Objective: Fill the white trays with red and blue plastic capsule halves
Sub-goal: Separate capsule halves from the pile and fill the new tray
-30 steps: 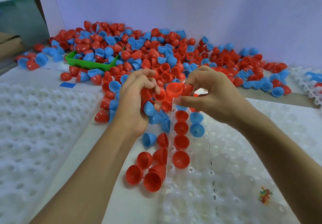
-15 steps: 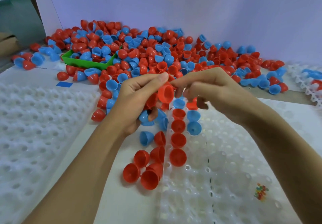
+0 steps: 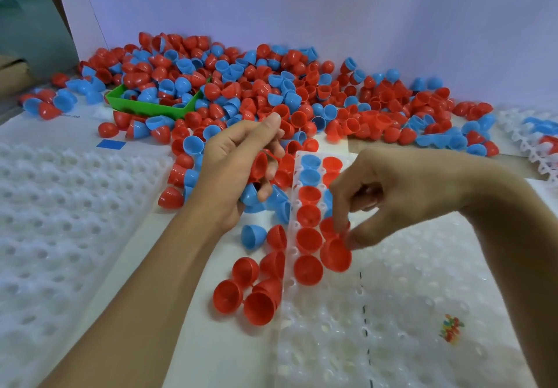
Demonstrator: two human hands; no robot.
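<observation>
The right hand pinched a red capsule half by its rim with thumb and fingertips, lowering it cup-up into a pocket of the white tray just right of the near filled column. The left hand hung loosely curled round several spare halves, a red one showing at its fingers. Thin, hollow and glossy, these shells looked featherlight and slippery, so I judged the rim the surest hold.
</observation>
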